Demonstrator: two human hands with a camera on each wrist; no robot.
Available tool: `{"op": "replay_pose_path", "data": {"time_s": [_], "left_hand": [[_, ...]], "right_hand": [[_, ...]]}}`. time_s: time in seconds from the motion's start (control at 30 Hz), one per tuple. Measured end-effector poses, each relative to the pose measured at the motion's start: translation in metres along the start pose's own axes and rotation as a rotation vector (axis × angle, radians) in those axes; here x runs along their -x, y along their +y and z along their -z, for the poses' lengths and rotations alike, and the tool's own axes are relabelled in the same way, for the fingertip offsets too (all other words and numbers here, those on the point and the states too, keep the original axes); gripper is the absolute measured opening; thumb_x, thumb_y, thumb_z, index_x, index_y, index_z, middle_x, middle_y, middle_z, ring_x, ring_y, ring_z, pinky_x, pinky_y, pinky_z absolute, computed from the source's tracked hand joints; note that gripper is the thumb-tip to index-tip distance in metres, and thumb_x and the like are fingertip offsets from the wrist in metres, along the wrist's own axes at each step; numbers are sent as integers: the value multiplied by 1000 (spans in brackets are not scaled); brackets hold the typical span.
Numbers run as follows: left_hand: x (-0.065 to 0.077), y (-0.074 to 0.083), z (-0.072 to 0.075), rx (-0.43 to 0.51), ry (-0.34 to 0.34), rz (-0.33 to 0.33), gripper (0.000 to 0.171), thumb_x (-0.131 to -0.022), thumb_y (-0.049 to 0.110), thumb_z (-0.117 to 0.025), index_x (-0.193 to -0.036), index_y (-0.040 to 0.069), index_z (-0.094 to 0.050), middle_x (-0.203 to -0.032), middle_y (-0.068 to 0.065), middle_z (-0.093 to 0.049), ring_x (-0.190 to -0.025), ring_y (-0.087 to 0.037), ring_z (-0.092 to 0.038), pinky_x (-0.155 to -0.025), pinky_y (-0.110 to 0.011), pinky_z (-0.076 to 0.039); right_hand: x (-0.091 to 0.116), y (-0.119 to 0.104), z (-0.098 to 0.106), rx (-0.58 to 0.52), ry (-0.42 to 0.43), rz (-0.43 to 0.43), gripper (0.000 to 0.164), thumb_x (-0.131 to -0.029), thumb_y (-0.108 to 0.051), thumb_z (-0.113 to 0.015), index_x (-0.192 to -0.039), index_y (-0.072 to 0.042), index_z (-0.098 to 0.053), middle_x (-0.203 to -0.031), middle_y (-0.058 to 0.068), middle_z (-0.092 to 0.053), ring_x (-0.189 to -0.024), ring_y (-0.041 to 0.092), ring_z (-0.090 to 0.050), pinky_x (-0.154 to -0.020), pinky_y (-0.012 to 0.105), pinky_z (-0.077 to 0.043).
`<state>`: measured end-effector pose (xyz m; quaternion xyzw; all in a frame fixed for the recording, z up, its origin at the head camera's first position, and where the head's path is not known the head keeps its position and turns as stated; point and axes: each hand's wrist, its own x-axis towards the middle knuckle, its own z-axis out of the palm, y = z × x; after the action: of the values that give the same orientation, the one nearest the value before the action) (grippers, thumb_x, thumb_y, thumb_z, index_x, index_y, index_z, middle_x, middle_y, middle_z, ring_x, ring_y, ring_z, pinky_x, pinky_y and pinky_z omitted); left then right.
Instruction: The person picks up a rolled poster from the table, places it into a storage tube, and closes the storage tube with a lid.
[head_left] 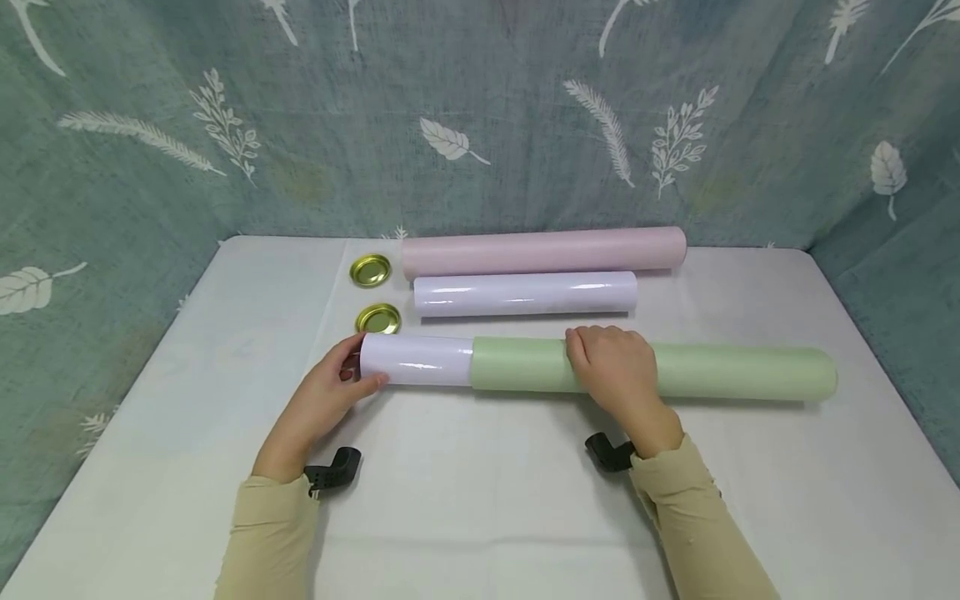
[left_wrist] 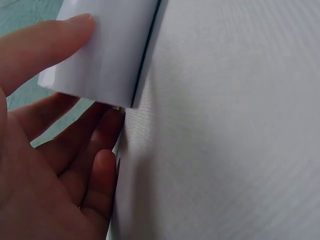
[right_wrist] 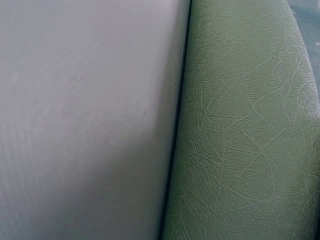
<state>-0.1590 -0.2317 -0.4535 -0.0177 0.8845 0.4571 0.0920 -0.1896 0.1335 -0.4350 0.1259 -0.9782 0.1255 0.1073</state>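
In the head view, a glossy white tube (head_left: pixel 420 362) lies in line with a longer pale green tube (head_left: pixel 735 371), its right part hidden inside the green one's left end. My left hand (head_left: pixel 321 392) holds the white tube's free left end, thumb on the near side and fingers behind the rim. The left wrist view shows the thumb pressed on the white tube (left_wrist: pixel 112 55), the other fingers bent past its end. From above, my right hand (head_left: pixel 618 371) grips the green tube near its middle. Up close, the green tube (right_wrist: pixel 245 125) has a creased, leathery surface; that hand is outside the right wrist view.
Behind lie a pink tube (head_left: pixel 540 250) and a second white tube (head_left: pixel 525 294), side by side. Two gold round lids, one (head_left: pixel 370 270) farther back and one (head_left: pixel 378 318) nearer, sit left of them. The white-covered table (head_left: pixel 480 500) ends at a patterned green-blue curtain (head_left: pixel 510 125).
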Motion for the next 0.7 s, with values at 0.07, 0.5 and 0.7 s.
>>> {"op": "replay_pose_path", "data": {"time_s": [0.07, 0.5, 0.7], "left_hand": [[0, 1, 0, -11, -4, -11, 81, -76, 48, -65, -140, 18, -26, -132, -7, -40, -113, -27, -39, -92, -42, -33], [-3, 3, 1, -33, -61, -92, 77, -78, 41, -66, -140, 16, -28, -136, -6, -38, -127, -26, -30, -102, -43, -23], [-3, 4, -2, -43, -38, -85, 75, -77, 46, -65, -138, 16, -32, -134, -4, -41, -125, -25, -32, -101, -44, -25]], "right_hand": [[-1, 0, 1, 3, 10, 6, 45, -94, -34, -30, -54, -16, -43, -53, -2, -47, -62, 21, -54, -61, 36, -41], [-1, 0, -1, 10, 16, 17, 45, -94, -34, -31, -54, -16, -42, -52, -2, -44, -59, 21, -52, -58, 37, -41], [-2, 0, 0, 12, 9, 20, 45, -94, -34, -30, -54, -16, -42, -51, -2, -45, -59, 22, -52, -59, 37, -41]]}}
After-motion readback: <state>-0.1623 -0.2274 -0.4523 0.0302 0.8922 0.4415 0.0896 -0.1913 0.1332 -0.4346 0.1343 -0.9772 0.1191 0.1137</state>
